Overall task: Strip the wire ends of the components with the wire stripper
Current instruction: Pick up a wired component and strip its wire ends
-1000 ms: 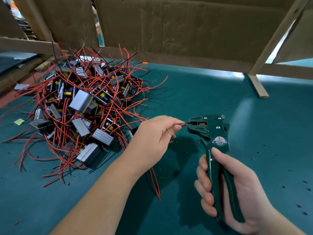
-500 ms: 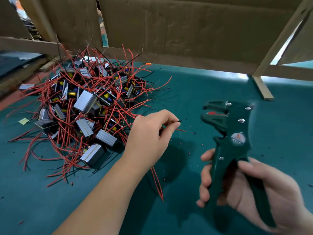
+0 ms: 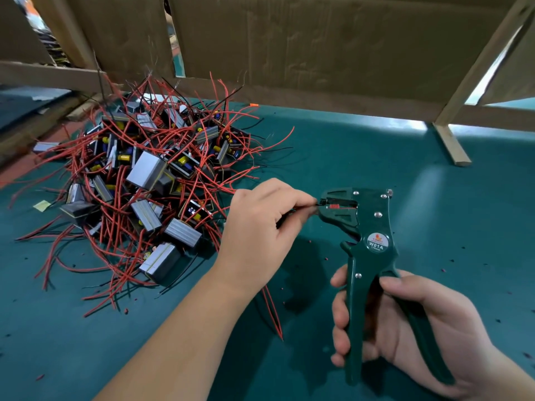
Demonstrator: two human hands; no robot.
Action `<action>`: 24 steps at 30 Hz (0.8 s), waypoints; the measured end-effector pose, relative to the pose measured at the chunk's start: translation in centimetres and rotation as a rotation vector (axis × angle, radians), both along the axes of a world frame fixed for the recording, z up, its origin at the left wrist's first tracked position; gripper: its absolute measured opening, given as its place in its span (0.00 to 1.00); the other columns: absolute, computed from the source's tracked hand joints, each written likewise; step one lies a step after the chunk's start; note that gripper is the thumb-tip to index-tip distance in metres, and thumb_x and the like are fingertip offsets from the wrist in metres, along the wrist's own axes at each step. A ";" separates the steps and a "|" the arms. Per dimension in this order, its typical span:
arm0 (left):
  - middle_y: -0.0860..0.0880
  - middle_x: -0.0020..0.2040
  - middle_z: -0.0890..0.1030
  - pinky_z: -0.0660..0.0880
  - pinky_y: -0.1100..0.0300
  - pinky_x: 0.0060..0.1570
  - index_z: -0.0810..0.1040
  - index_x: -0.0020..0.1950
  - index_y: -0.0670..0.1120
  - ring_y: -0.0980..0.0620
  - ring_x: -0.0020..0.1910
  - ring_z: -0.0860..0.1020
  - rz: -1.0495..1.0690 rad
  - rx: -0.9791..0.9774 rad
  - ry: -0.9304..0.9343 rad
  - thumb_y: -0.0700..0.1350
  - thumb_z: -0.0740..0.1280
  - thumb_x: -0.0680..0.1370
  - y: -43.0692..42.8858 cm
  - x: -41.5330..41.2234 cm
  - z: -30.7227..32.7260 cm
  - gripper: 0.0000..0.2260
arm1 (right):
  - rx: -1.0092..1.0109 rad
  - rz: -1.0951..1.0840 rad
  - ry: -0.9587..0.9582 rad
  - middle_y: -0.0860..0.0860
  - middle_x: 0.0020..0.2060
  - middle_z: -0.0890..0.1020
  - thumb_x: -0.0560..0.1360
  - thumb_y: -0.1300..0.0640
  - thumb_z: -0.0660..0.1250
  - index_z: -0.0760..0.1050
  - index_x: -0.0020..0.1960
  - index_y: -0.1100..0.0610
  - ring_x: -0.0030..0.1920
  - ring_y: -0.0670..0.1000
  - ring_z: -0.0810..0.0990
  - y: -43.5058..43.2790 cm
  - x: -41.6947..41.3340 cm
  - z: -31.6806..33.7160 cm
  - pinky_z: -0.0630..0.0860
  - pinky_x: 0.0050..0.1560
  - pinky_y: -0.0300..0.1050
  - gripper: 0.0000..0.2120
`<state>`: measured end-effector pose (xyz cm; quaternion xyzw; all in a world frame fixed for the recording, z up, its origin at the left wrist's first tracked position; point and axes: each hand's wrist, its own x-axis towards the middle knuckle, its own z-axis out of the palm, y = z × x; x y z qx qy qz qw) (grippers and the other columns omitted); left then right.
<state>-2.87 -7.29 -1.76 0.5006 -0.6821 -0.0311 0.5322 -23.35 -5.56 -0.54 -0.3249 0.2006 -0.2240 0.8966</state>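
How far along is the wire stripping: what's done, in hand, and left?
Done: some ends, judging by insulation scraps on the mat. In hand: the left hand holds a wire end at the wire stripper, gripped by the right hand. Left: the component pile.

An assembly workshop.
A pile of wired parts (image 3: 144, 192) lies on a green mat (image 3: 376, 157); cardboard panels (image 3: 318, 47) stand behind the pile.

The dark green wire stripper (image 3: 373, 227) stands upright in the right hand (image 3: 405, 319). Its mouth points at the left hand (image 3: 260, 227). A thin dark wire (image 3: 301, 211), pinched in the left hand, pokes into that mouth. The pile of components (image 3: 150, 186), little grey boxes with red wires, lies just left of the left hand.
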 end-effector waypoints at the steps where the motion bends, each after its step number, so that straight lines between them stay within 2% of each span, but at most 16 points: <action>1: 0.56 0.41 0.79 0.74 0.43 0.42 0.84 0.46 0.46 0.55 0.42 0.78 0.005 -0.001 -0.013 0.42 0.72 0.75 0.0 0.0 0.0 0.02 | 0.006 -0.013 0.021 0.68 0.41 0.77 0.67 0.55 0.73 0.76 0.55 0.65 0.40 0.66 0.78 0.0 -0.1 0.0 0.75 0.46 0.64 0.21; 7: 0.53 0.40 0.80 0.73 0.43 0.42 0.84 0.45 0.45 0.53 0.40 0.78 0.018 -0.013 -0.074 0.42 0.71 0.75 0.0 0.4 0.1 0.02 | 0.037 -0.008 0.043 0.67 0.40 0.77 0.66 0.54 0.73 0.77 0.54 0.64 0.39 0.64 0.79 0.2 0.1 0.0 0.75 0.45 0.63 0.20; 11: 0.53 0.40 0.80 0.72 0.46 0.44 0.84 0.45 0.46 0.52 0.39 0.78 0.050 -0.019 -0.116 0.42 0.72 0.74 0.1 0.4 0.2 0.01 | 0.047 0.016 0.014 0.67 0.41 0.78 0.68 0.54 0.71 0.76 0.55 0.64 0.40 0.64 0.79 0.1 0.1 0.0 0.75 0.47 0.63 0.20; 17: 0.51 0.39 0.81 0.72 0.46 0.46 0.85 0.45 0.46 0.47 0.39 0.78 0.053 -0.028 -0.107 0.40 0.73 0.72 0.2 0.5 0.3 0.03 | 0.042 0.030 0.001 0.67 0.42 0.77 0.69 0.55 0.70 0.75 0.56 0.65 0.41 0.65 0.79 -0.1 -0.1 -0.1 0.75 0.48 0.63 0.20; 24: 0.51 0.38 0.83 0.73 0.45 0.44 0.85 0.43 0.45 0.52 0.38 0.79 -0.003 -0.047 -0.095 0.40 0.75 0.70 0.2 0.8 0.5 0.03 | 0.011 0.028 0.051 0.67 0.40 0.77 0.68 0.55 0.71 0.77 0.53 0.64 0.38 0.65 0.78 -0.2 -0.2 0.1 0.75 0.45 0.62 0.18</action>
